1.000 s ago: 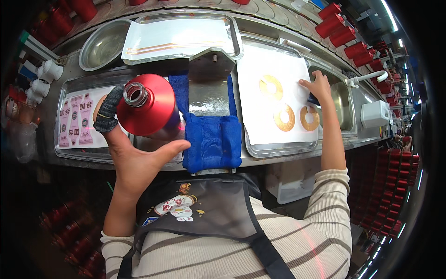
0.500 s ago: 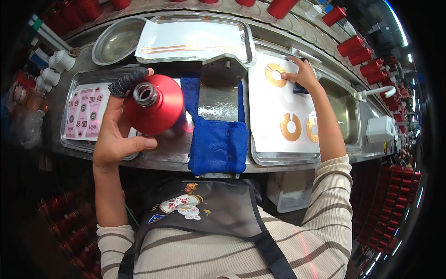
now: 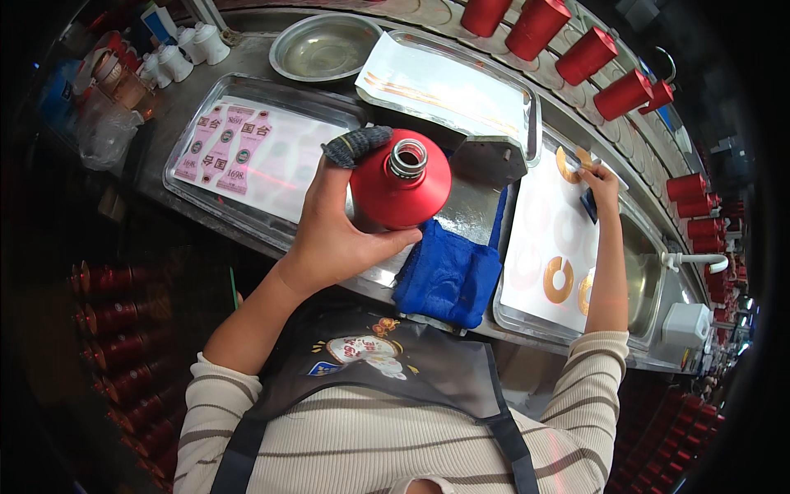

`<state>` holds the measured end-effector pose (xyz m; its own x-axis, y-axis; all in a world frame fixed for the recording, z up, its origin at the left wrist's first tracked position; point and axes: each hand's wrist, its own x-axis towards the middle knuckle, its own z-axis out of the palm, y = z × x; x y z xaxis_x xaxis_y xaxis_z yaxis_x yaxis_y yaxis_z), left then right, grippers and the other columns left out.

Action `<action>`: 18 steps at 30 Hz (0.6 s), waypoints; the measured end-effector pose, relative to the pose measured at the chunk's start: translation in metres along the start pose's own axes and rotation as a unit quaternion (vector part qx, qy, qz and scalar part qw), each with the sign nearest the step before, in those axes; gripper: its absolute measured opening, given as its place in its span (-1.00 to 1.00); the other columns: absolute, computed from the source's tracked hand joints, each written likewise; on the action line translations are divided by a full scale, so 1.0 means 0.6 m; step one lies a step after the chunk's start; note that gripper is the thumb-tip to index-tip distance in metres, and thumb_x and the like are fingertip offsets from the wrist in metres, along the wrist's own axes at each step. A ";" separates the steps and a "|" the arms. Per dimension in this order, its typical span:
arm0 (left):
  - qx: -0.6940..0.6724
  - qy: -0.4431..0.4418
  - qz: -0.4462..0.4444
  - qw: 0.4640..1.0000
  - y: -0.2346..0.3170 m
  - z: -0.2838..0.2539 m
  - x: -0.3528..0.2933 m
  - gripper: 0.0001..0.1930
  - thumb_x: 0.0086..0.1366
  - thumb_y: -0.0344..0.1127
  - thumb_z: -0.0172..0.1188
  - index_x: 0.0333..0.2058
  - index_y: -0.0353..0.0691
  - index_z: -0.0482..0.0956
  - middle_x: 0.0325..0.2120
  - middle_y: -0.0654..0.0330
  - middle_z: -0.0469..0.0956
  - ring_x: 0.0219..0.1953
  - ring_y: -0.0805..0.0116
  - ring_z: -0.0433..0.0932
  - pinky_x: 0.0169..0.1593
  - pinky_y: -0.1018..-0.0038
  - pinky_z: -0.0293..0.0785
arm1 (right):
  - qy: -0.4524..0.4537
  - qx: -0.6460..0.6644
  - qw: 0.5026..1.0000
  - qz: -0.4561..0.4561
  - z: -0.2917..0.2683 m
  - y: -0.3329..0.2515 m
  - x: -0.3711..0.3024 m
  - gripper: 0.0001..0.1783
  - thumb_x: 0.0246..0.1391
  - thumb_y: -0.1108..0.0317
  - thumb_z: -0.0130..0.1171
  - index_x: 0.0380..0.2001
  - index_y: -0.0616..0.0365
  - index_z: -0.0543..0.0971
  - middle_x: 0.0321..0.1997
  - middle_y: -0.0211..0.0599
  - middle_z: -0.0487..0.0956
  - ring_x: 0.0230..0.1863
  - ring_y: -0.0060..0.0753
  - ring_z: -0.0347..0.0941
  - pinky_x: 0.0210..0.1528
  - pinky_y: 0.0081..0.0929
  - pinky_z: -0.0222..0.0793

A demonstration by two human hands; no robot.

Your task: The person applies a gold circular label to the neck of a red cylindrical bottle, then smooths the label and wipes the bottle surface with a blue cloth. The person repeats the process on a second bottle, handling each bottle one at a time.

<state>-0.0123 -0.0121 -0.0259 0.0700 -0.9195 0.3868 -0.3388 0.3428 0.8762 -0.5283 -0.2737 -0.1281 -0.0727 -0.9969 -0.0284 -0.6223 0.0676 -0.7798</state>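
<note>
My left hand (image 3: 321, 230) is wrapped round a red bottle (image 3: 428, 193) whose uncapped neck points up toward me. A dark grey knit cover sits on one of its fingers. At the right, my right hand (image 3: 606, 188) pinches the edge of a gold ring-shaped label (image 3: 566, 167) with a gap in it, at the top of a white backing sheet (image 3: 531, 239). Part of that label looks lifted. A flat dark blue piece (image 3: 588, 204) shows below the right fingers; whether they hold it too is hidden. Lower on the sheet lies another gold ring label (image 3: 559, 280).
A blue cloth (image 3: 448, 276) covers the front of a metal stand (image 3: 494, 160) between the trays. Pink labels (image 3: 226, 148) lie in the left tray (image 3: 177, 169). A round metal bowl (image 3: 322, 49), a sink (image 3: 642, 280) and several red bottles (image 3: 539, 29) stand around the bench.
The view has swung, shifting the bench in the picture. My left hand has brought the bottle closer to the blue cloth. My right fingers have closed on the upper gold label and partly raised it.
</note>
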 end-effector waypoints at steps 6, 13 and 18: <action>0.002 -0.066 0.025 0.997 0.015 -0.031 0.021 -0.01 -0.19 -0.35 0.65 0.29 -0.16 0.34 0.17 0.07 0.47 0.22 0.15 0.48 0.30 0.31 0.37 | 0.019 -0.024 0.996 -0.085 0.005 -0.113 -0.122 -0.83 0.15 0.43 0.27 -0.24 0.33 0.65 -0.39 -0.46 0.61 -0.37 -0.67 0.46 -0.24 -0.61 0.37; 0.026 -0.014 0.024 0.999 0.039 -0.048 -0.029 0.00 -0.03 -0.48 0.56 0.37 -0.32 0.16 0.26 0.02 0.36 0.36 0.18 0.32 0.45 0.23 0.14 | -0.072 0.201 0.976 -0.036 0.058 -0.357 -0.367 -0.59 0.17 0.38 0.30 0.03 0.40 0.61 -0.26 -0.35 0.67 -0.24 -0.61 0.52 -0.12 -0.62 0.39; -0.274 -0.068 -0.151 0.947 0.079 -0.033 -0.134 -0.51 0.30 -0.54 0.21 0.14 -0.37 0.23 0.10 -0.03 0.48 0.16 0.23 0.50 0.28 0.30 0.38 | -0.134 0.308 0.942 -0.017 0.110 -0.484 -0.490 -0.55 0.14 0.33 0.35 0.05 0.37 0.60 -0.31 -0.36 0.67 -0.45 -0.71 0.50 -0.50 -0.81 0.23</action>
<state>-0.0155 0.0818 -0.0098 -0.0474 -0.9950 0.0877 0.2178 0.0754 0.9731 -0.2751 -0.0030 0.0654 0.1897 -0.9778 -0.0895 -0.0455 0.0823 -0.9956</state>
